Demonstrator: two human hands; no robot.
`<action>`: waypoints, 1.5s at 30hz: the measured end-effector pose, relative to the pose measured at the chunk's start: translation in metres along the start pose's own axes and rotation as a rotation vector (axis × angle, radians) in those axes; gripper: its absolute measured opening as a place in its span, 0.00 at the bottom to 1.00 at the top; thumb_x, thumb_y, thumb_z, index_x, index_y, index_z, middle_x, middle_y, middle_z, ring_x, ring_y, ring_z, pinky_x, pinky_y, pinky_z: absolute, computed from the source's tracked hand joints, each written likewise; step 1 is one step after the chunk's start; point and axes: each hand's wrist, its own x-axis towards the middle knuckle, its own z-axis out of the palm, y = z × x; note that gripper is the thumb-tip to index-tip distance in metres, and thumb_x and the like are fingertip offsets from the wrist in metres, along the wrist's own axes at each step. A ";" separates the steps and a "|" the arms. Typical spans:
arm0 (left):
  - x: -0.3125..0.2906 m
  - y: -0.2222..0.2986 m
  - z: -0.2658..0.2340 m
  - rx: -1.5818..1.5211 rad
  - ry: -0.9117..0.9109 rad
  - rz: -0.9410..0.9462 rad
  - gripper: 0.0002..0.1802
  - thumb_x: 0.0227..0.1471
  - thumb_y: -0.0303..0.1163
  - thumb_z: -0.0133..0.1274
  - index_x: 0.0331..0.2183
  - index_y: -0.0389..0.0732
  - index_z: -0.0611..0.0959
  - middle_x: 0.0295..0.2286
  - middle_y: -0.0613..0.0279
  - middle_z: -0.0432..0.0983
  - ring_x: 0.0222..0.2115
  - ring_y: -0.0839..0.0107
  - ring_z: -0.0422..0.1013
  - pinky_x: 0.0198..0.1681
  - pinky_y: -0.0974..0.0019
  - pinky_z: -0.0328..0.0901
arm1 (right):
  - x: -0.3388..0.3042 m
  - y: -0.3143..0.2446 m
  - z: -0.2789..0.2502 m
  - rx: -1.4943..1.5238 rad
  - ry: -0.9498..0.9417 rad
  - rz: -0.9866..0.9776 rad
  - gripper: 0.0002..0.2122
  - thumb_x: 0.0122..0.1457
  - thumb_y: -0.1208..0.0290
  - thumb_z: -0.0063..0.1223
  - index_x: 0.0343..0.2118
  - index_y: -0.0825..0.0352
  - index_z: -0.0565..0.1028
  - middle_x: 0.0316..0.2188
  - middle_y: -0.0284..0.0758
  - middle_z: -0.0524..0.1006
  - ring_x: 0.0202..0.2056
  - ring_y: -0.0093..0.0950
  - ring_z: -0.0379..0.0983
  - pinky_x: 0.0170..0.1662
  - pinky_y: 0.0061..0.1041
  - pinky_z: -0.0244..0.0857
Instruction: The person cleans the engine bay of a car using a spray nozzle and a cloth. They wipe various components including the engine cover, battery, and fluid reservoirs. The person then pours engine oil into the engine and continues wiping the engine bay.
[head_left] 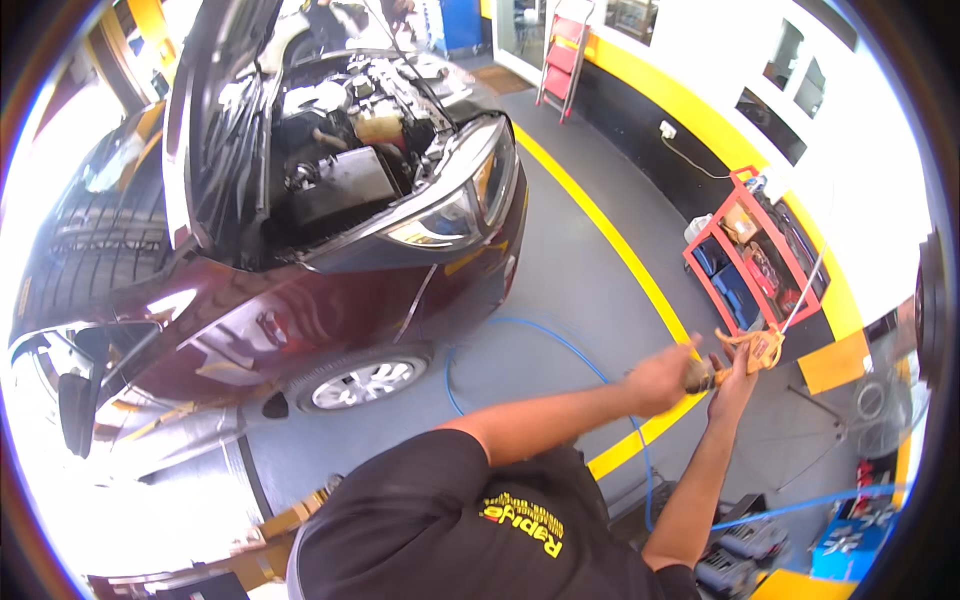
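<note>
My right hand is wrapped round an orange trigger gun with a long, thin metal rod pointing up and away. A tan, rounded piece lies between my two hands; I cannot make out whether it is part of the gun. My left hand is beside that piece, slightly blurred, its fingers curled and its thumb raised. What is inside its grip is hidden. Both arms stretch out to the right, away from the car.
On the left stands a dark red car with its hood up over the engine. A blue hose loops across the floor. A red tool cart stands by the wall, a red step ladder farther back. Grey cases lie lower right.
</note>
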 end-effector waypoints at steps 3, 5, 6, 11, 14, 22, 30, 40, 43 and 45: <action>0.042 -0.044 -0.037 -0.453 0.113 -0.635 0.45 0.47 0.31 0.57 0.66 0.49 0.61 0.54 0.40 0.69 0.55 0.50 0.69 0.64 0.57 0.60 | 0.111 -0.001 -0.018 -0.024 -0.056 0.016 0.22 0.73 0.54 0.41 0.61 0.65 0.65 0.51 0.36 0.77 0.37 0.27 0.77 0.36 0.24 0.72; 0.040 -0.075 -0.090 -0.708 0.420 -0.721 0.35 0.52 0.33 0.54 0.61 0.47 0.65 0.50 0.46 0.71 0.51 0.54 0.69 0.59 0.57 0.63 | 0.183 -0.020 -0.026 -0.017 -0.195 -0.013 0.25 0.73 0.48 0.37 0.61 0.65 0.65 0.50 0.35 0.78 0.31 0.23 0.75 0.27 0.21 0.67; 0.033 -0.085 -0.120 -0.883 0.634 -0.761 0.30 0.54 0.34 0.53 0.59 0.46 0.67 0.48 0.49 0.72 0.50 0.57 0.70 0.57 0.57 0.64 | 0.220 -0.034 -0.026 0.026 -0.228 0.053 0.28 0.72 0.45 0.35 0.60 0.65 0.65 0.49 0.36 0.79 0.24 0.21 0.70 0.23 0.19 0.60; -0.006 -0.118 -0.306 -0.607 1.195 -0.301 0.24 0.58 0.31 0.51 0.56 0.42 0.71 0.44 0.58 0.73 0.45 0.64 0.71 0.51 0.59 0.67 | 0.373 -0.074 0.036 -0.278 -0.506 -0.221 0.33 0.71 0.39 0.31 0.51 0.70 0.72 0.42 0.37 0.81 0.13 0.15 0.54 0.17 0.15 0.51; 0.002 -0.135 -0.400 0.462 1.289 -0.403 0.28 0.59 0.30 0.52 0.60 0.37 0.67 0.49 0.52 0.70 0.50 0.57 0.68 0.56 0.54 0.64 | 0.412 -0.045 0.119 -0.723 -0.740 -0.222 0.25 0.70 0.49 0.42 0.45 0.70 0.77 0.34 0.34 0.82 0.17 0.16 0.61 0.21 0.17 0.55; 0.190 -0.266 -0.409 0.907 0.276 -1.216 0.42 0.68 0.53 0.27 0.68 0.29 0.50 0.70 0.41 0.41 0.71 0.48 0.40 0.73 0.49 0.35 | 0.440 0.045 0.325 -1.127 -1.420 0.035 0.16 0.65 0.63 0.58 0.43 0.75 0.79 0.27 0.34 0.80 0.32 0.22 0.77 0.40 0.25 0.70; 0.253 -0.327 -0.452 0.922 0.281 -0.877 0.46 0.61 0.60 0.45 0.67 0.35 0.59 0.68 0.45 0.50 0.70 0.53 0.45 0.73 0.52 0.41 | 0.536 0.052 0.458 -1.261 -1.553 0.088 0.14 0.63 0.65 0.60 0.37 0.75 0.79 0.22 0.33 0.78 0.28 0.21 0.74 0.36 0.26 0.68; 0.188 -0.227 -0.393 1.159 0.820 -2.158 0.32 0.69 0.49 0.35 0.67 0.46 0.63 0.68 0.52 0.54 0.70 0.51 0.45 0.71 0.40 0.37 | 0.645 0.175 0.586 -1.096 -1.992 0.157 0.12 0.62 0.67 0.61 0.38 0.73 0.80 0.24 0.33 0.80 0.27 0.23 0.73 0.36 0.27 0.68; 0.279 -0.292 -0.411 0.931 0.846 -2.020 0.36 0.68 0.51 0.33 0.68 0.42 0.60 0.69 0.43 0.47 0.70 0.45 0.42 0.71 0.38 0.35 | 0.679 0.189 0.634 -1.137 -2.032 0.218 0.13 0.65 0.65 0.57 0.40 0.74 0.79 0.24 0.31 0.80 0.24 0.17 0.69 0.30 0.23 0.65; 0.340 -0.339 -0.429 0.875 0.799 -1.846 0.37 0.68 0.53 0.31 0.68 0.39 0.59 0.69 0.40 0.44 0.71 0.44 0.39 0.72 0.41 0.36 | 0.698 0.189 0.661 -1.100 -2.074 0.224 0.14 0.66 0.64 0.56 0.42 0.73 0.79 0.25 0.31 0.80 0.22 0.15 0.67 0.26 0.21 0.61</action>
